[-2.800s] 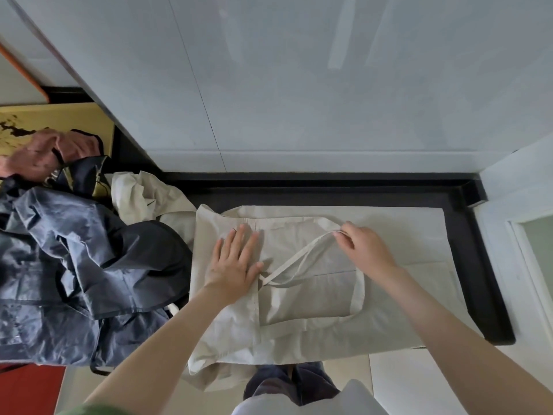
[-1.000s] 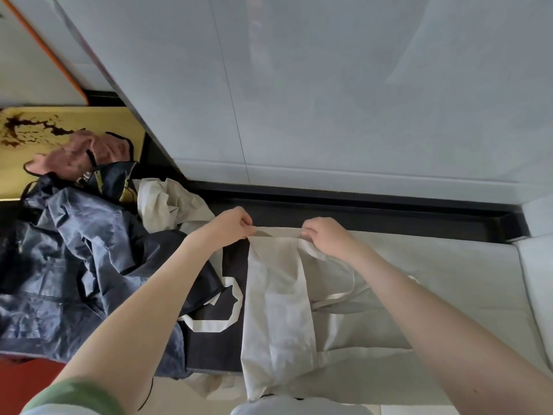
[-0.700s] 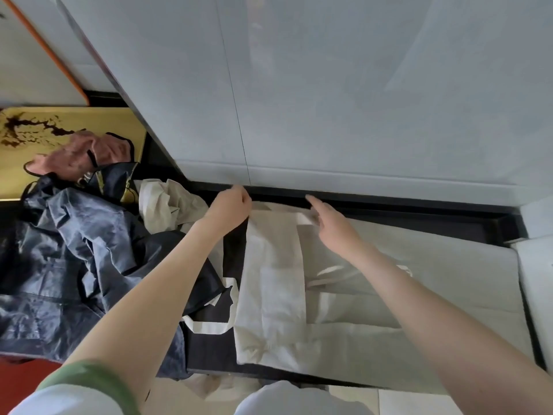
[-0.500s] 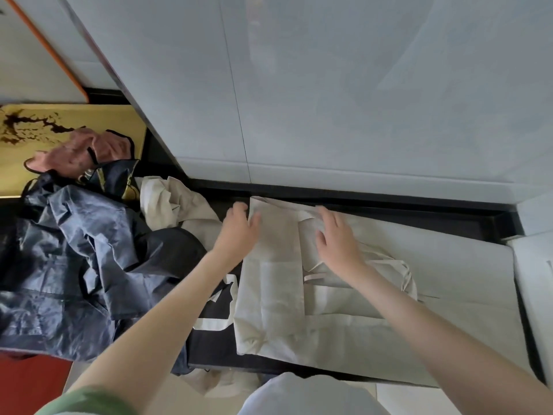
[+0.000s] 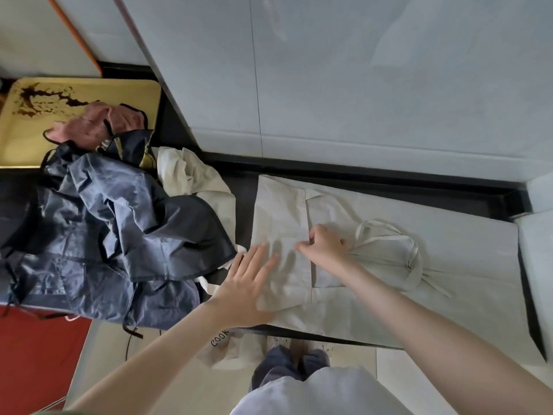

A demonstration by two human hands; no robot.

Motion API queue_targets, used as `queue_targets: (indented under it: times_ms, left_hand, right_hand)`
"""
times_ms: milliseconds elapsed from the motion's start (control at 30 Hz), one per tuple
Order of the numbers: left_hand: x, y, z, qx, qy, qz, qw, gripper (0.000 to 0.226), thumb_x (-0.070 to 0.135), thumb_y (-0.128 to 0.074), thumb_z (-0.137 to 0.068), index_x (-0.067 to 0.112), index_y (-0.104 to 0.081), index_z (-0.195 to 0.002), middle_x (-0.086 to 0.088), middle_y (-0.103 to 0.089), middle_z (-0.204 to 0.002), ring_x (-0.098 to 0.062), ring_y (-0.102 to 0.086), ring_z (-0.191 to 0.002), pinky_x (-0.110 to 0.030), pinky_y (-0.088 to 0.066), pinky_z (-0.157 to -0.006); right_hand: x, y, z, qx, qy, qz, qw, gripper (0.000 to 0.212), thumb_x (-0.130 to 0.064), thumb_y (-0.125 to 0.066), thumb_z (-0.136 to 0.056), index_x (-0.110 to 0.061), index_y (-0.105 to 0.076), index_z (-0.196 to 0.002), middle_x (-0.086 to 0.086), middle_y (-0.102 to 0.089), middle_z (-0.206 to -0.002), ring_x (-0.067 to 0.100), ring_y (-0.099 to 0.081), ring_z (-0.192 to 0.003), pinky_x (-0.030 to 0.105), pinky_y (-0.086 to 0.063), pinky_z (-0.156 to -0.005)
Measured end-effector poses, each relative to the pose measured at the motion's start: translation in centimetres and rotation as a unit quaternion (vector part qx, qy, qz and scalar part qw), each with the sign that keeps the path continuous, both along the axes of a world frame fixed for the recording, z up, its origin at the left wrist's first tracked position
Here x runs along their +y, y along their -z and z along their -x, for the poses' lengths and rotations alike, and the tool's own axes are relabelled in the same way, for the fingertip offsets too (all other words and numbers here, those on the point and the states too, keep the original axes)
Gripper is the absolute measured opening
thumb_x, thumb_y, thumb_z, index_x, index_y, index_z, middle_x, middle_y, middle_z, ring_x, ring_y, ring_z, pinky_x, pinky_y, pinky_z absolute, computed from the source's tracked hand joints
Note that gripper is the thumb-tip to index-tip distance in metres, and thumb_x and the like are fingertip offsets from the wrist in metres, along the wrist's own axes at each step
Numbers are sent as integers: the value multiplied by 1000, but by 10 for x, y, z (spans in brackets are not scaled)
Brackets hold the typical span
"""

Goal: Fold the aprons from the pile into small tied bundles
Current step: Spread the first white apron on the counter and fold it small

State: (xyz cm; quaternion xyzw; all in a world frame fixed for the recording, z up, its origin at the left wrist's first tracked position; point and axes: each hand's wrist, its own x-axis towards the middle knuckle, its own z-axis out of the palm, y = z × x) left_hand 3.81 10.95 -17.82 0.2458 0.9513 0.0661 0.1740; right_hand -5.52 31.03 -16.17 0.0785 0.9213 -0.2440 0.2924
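Left hand [image 5: 251,286] flat, fingers straight, on my cream cotton apron [image 5: 463,259]; right hand [image 5: 327,245] beside it apparently pinches the fold; apron's length runs rightward.

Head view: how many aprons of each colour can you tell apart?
Cream: 2, the flat apron and a crumpled apron
Dark blue: 1, the dark blue heap, possibly more than one
Pink: 1, the pink apron
Total: at least 4
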Motion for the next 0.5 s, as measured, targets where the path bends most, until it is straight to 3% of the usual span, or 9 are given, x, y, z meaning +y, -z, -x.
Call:
queue_targets:
  times_ms: [100, 200, 300, 400, 467, 500]
  left_hand:
    - [-4, -2, -10, 16, 16, 54, 998, 107, 70, -54, -64, 10, -25, -149, -23, -30, -151, -39, -30, -139, -53, -32, -109]
    - [-5, -5, -17, 4, -23, 36, 999, 95, 44, -80, -59, 8, -39, -138, -25, -45, -141, -41, -48, -128, -52, -46, -98]
    - [-12, -3, -25, 37, -55, -7, 998, 76, 15, -86, -57, 4, -57, -127, -24, -54, -134, -38, -56, -120, -47, -46, -96]
    - [-18, -4, -33, 29, -78, -65, 994, 75, 4, -71, -75, 2, -39, -143, -20, -38, -148, -32, -41, -135, -39, -24, -110]
    - [-21, -4, -38, -2, -82, -98, 992, 71, 3, -50, -90, 8, -15, -152, -11, -16, -158, -25, -20, -146, -33, -11, -119]
    - [-24, -4, -39, -23, -91, -114, 989, 70, 3, -45, -92, 11, -9, -152, -7, -11, -160, -22, -16, -147, -33, -13, -120]
  right_hand:
    - [-6, -1, -7, 9, -5, -22, 1000, 27, -36, -53, -81, -19, -37, -66, -3, -45, -80, 22, -47, -89, 38, -26, -80]
    - [-9, 0, -20, 97, 4, -18, 995, 32, -25, -51, -86, -20, -31, -62, -4, -43, -75, 20, -38, -88, 35, -22, -79]
    - [-11, -8, -36, 145, 35, 121, 981, 34, -19, -51, -91, -18, -29, -66, -5, -35, -65, 13, -34, -69, 29, -24, -68]
    - [-15, -14, -48, 85, 104, 239, 962, 24, -17, -49, -94, -13, -36, -75, -3, -36, -64, 5, -33, -51, 20, -28, -51]
    - [-17, -8, -52, 41, 135, 250, 958, 13, -21, -51, -91, -9, -48, -88, 4, -56, -77, 11, -53, -64, 26, -44, -61]
    - [-18, -2, -54, 14, 150, 246, 958, 13, -22, -53, -89, -10, -53, -95, 9, -63, -88, 20, -62, -77, 34, -51, -70]
